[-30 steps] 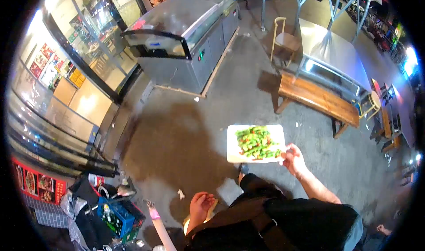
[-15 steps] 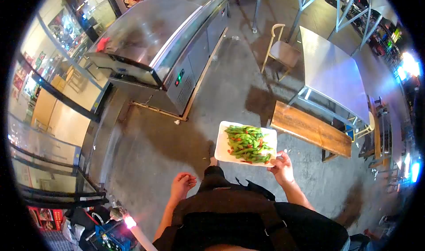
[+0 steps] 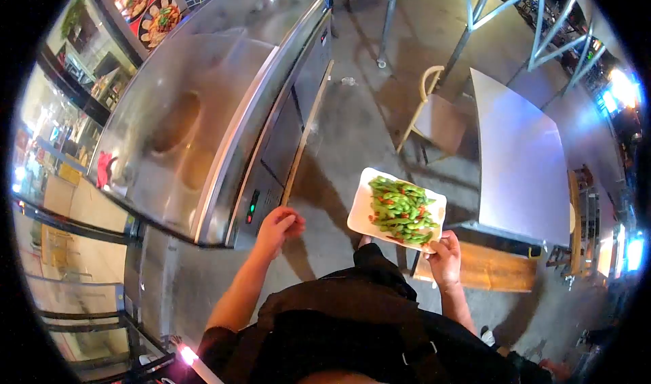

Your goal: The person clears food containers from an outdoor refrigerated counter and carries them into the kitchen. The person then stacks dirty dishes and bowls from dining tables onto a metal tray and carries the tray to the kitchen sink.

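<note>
A white rectangular plate (image 3: 358, 211) is held out in front of me, slightly tilted. Heaped on it are green pods that look like edamame (image 3: 401, 209), mixed with red pieces. My right hand (image 3: 445, 256) grips the plate's near right corner, thumb on the rim and the other fingers partly hidden beneath. Off to the left, my left hand (image 3: 279, 229) hangs apart from the plate, near the display cooler's end. Its fingers are loosely curled in, and nothing shows in them.
A glass-topped display cooler (image 3: 271, 160) with lit indicators stands at left. On the right are a pale table (image 3: 522, 153), a wooden bench (image 3: 488, 267) partly under it, and a wooden-backed chair (image 3: 434, 119). Metal support legs (image 3: 388, 31) rise farther ahead. Glass panels line the far left.
I have moved forward: the cooler and table are nearer, and the bench sits lower in view. The plate has shifted slightly right in view, still in my right hand. My left hand has risen.
</note>
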A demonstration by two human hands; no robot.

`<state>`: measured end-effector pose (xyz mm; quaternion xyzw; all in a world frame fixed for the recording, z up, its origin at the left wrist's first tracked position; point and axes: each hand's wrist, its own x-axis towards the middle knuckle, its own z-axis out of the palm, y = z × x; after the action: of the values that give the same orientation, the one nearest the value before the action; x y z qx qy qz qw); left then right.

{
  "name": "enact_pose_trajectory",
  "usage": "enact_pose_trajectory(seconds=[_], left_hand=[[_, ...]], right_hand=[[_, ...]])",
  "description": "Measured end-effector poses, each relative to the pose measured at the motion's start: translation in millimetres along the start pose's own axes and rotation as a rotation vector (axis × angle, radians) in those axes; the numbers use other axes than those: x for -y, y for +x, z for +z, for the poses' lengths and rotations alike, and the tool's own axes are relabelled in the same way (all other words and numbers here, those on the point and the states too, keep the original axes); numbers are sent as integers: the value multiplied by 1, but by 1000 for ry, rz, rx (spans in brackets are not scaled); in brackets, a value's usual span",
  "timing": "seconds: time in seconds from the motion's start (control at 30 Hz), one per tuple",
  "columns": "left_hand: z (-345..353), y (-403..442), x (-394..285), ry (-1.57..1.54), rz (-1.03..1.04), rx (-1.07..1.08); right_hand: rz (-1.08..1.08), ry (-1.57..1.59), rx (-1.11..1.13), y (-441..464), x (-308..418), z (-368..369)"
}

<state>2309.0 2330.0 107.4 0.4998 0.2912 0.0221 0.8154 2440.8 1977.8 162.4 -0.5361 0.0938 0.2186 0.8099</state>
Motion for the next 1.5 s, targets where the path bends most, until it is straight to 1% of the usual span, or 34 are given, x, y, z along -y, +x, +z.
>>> enact_pose_trajectory(seconds=[0.07, 0.1, 0.13, 0.17, 0.2, 0.23, 0.27, 0.33, 0.4, 0.47, 0.5, 0.53, 0.57, 0.6, 0.67, 0.7, 0.73, 0.8, 0.83, 0.87, 0.93, 1.0, 1.07, 1.1, 1.17, 1.2, 1.27, 1.3, 1.33, 1.37, 1.4, 1.43, 1.47, 1.5], left_hand=[[24, 126, -39, 40, 34, 7], [36, 179, -52, 75, 68, 19], [48, 224, -61, 70, 58, -1], [63, 272, -79, 28, 22, 0], [80, 317, -105, -15, -13, 1], [95, 361, -140, -52, -8, 4], [93, 395, -165, -56, -15, -26], [98, 476, -215, -45, 2, -11], [85, 554, -260, -60, 6, -54], [66, 630, -304, 21, 50, -59], [59, 672, -324, 10, 55, -67], [49, 713, -342, 25, 81, -125], [33, 757, -364, 55, 101, -168], [15, 804, -387, 57, 101, -160], [-14, 906, -431, 251, 273, -170], [-37, 961, -459, 136, 260, -189], [-59, 1011, -502, 130, 287, -175], [-93, 1105, -557, 416, 421, -177], [-118, 1177, -576, 494, 503, -206], [-145, 1240, -601, 591, 563, -242], [-130, 1330, -680, 830, 784, -445], [-138, 1436, -743, 937, 858, -515], [-165, 1526, -796, 1175, 925, -571], [-177, 1567, -817, 1169, 915, -587], [-199, 1654, -863, 1372, 901, -620], [-214, 1706, -883, 1371, 880, -653], [-241, 1811, -913, 1572, 1006, -656], [-243, 1847, -926, 1610, 896, -608], [-244, 1878, -939, 1640, 785, -559], [-251, 1909, -956, 1638, 760, -590], [-261, 1933, -972, 1703, 787, -579], [-273, 1943, -991, 1769, 811, -567], [-285, 1947, -1003, 1760, 788, -574], [-295, 1959, -1002, 1808, 764, -601]], right_hand=[[2, -42, -25, 109, 14, 16], [22, -49, -18, 162, 21, 20], [27, -43, -29, 212, 34, 25], [22, -38, -20, 269, 56, 37], [35, -110, -51, 320, 81, 52], [28, -124, -1, 379, 107, 66], [39, -133, 36, 427, 123, 83], [59, -170, 22, 518, 169, 137], [54, -225, -31, 611, 194, 179], [63, -230, 28, 709, 201, 203], [66, -238, 52, 758, 205, 216], [69, -246, 76, 805, 208, 233], [56, -232, 78, 846, 209, 261], [51, -230, 72, 891, 205, 283], [6, -238, 100, 983, 202, 321], [-1, -314, 77, 1025, 207, 352], [-31, -314, 81, 1061, 206, 390], [30, -209, 12, 1126, 199, 444], [-17, -160, 41, 1168, 200, 470], [0, -168, 41, 1206, 205, 493], [-42, -233, 18, 1288, 228, 537], [-32, -198, 70, 1373, 243, 584], [-65, -210, 64, 1446, 241, 629], [-58, -223, 75, 1482, 243, 654], [-18, -219, 77, 1568, 248, 712], [-2, -232, 104, 1617, 250, 739], [-15, -390, 142, 1707, 259, 789], [-109, -602, 214, 1742, 265, 810], [-98, -613, 244, 1776, 270, 834], [-9, -452, 229, 1807, 274, 858], [83, -292, 208, 1832, 277, 887], [103, -283, 180, 1841, 287, 930], [118, -299, 186, 1852, 293, 949], [143, -374, 234, 1881, 290, 952]])
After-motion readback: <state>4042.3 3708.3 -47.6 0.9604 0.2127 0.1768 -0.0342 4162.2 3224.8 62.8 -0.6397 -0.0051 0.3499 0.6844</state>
